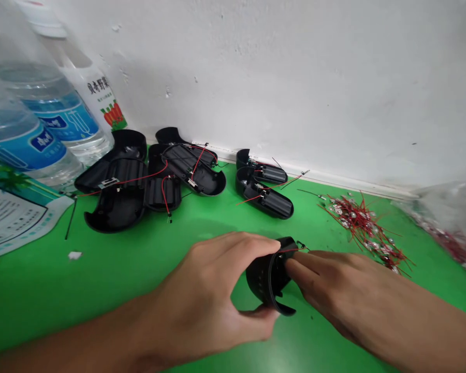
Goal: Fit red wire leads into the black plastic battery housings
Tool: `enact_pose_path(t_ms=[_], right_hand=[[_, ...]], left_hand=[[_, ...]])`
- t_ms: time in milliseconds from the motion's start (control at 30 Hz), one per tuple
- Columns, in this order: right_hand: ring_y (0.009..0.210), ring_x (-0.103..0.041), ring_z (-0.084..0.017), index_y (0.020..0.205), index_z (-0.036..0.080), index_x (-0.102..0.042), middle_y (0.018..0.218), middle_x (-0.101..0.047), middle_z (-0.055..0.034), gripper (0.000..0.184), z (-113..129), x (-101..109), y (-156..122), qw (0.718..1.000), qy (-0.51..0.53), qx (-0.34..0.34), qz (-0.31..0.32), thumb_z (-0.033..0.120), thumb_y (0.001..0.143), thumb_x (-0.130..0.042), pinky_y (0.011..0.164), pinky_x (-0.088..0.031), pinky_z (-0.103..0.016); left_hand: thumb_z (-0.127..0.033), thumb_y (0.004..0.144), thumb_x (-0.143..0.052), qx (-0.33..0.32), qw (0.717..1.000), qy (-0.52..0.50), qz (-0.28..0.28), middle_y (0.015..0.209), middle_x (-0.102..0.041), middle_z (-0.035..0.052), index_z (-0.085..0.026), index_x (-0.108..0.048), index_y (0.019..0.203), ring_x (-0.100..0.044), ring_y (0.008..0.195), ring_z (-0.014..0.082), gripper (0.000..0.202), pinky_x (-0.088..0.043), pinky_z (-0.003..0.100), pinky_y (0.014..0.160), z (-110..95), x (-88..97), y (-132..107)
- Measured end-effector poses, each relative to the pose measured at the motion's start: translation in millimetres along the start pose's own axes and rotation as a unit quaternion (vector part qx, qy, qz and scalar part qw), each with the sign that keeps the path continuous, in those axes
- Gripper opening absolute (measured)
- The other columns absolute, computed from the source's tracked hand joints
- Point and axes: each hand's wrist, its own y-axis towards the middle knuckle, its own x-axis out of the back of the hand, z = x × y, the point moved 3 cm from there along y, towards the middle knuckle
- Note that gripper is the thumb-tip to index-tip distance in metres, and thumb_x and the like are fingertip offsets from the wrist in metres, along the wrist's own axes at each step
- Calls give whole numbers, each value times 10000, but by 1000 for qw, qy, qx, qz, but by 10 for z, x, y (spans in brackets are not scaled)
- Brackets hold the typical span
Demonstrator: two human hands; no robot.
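Left hand [202, 295] nearest, curled around black plastic shell [262, 277], thumb beneath, fingers over top, gripping it. Right hand [345, 290] just beside, fingertips [295, 269] against shell's open end, pinch unclear; red wire [291, 250] across opening. Green table [42, 295] beyond, water bottles [42, 109] left, wired black shells [118, 194] ahead, red-wired metal tabs [363, 225] right.

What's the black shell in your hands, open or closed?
Open, it seems: one curved half-shell between left hand and right hand, no second half on it.
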Motion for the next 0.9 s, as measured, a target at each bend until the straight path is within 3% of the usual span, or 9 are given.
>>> enact_pose_path(t_ms=[200,367,467,533,633,700,800,900], right_hand=[[674,-687,-246,1041,173,-632,903,-695,-56,441,100,1,17,993,-112,42,-17,-69,705,-481,481,-447,-418],[608,-628,-273,966,130,-701,823,-651,-80,347,180,-19,104,979,-195,48,-26,-22,704,-532,429,-384,-441],[554,-613,-265,987,139,-713,793,-663,-65,356,104,0,143,980,-196,30,-27,-37,732,-538,433,-334,-427],[529,-619,-244,971,166,-696,795,-676,-42,284,-3,15,135,988,-153,4,-29,-31,823,-555,457,-340,-411],[622,-690,-188,1088,188,-705,867,-704,-13,162,-168,-9,56,994,-7,-78,-71,96,1005,-599,533,-456,-337],[700,-720,-144,1175,203,-727,893,-727,-4,158,-237,-76,-35,967,112,-157,-165,197,1053,-627,584,-530,-249],[716,-715,-98,1122,237,-803,887,-750,3,155,-216,-269,-154,893,227,-222,-317,237,1038,-672,599,-552,-144],[853,-734,-78,1247,369,-811,979,-763,30,315,-86,-475,-150,865,283,-212,-355,191,1017,-689,751,-575,-110]], left_hand=[[-125,770,-820,-8,1000,5,-14,1278,-767,-27,-216,-597,1338,-748,1152,100,617,-519,134,1060,-5,-17,-22],[-124,769,-844,15,1000,-9,-8,1269,-767,-24,-231,-603,1324,-752,1144,136,615,-553,200,1052,12,-33,-29],[-127,784,-813,27,1000,-9,-4,1245,-764,-12,-212,-617,1308,-748,1127,145,566,-565,217,1025,44,-19,-7],[-129,789,-796,27,1000,2,-7,1247,-754,-5,-200,-617,1310,-741,1117,146,556,-569,225,1007,68,-2,15],[-133,811,-777,24,1000,9,-9,1264,-740,4,-193,-608,1332,-729,1131,145,551,-569,233,996,105,5,35],[-140,816,-784,28,1000,-1,-12,1252,-736,3,-197,-609,1331,-727,1131,144,547,-577,230,976,137,-9,32],[-146,793,-825,30,999,-6,-22,1232,-732,-17,-220,-600,1326,-730,1107,127,583,-585,202,947,186,-47,8],[-143,782,-843,25,999,1,-33,1253,-720,-45,-251,-569,1342,-718,1123,94,633,-567,147,955,209,-78,-22]])
